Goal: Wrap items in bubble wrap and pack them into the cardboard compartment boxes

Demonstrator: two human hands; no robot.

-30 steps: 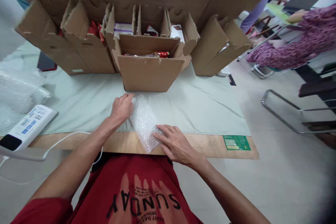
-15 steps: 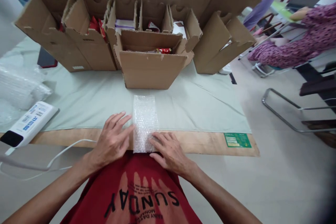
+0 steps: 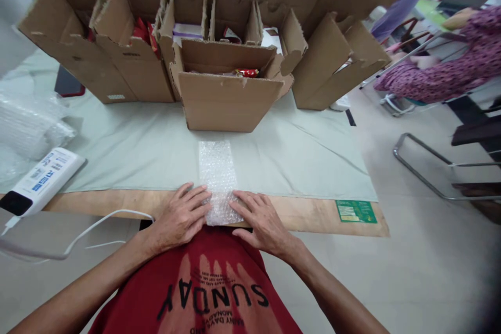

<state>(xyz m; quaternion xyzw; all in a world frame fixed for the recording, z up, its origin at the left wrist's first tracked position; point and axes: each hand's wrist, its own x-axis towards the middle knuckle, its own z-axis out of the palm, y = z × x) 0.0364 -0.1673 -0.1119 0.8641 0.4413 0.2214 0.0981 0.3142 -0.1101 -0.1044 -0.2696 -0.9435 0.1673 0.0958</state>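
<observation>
A narrow strip of clear bubble wrap (image 3: 218,172) lies flat at the table's front edge, its near end against the red shirt. My left hand (image 3: 182,216) rests at the left edge of the strip, fingers stretched out and their tips touching it. On the other side, my right hand (image 3: 262,222) lies with spread fingers, the fingertips on the strip's right edge and the thumb pointing inward near the shirt. Neither hand grips anything.
Beyond the strip stands an open cardboard box (image 3: 230,102) with red-wrapped items. More cardboard bins (image 3: 133,70) line the back. At left are a pile of bubble wrap (image 3: 29,128) and a white device (image 3: 43,180) with a cable. A person in a purple sleeve (image 3: 434,73) sits at right.
My left hand has come down and right, onto the strip's left edge. My right hand has shifted slightly right and up along the other edge. The strip's near end has moved a little right.
</observation>
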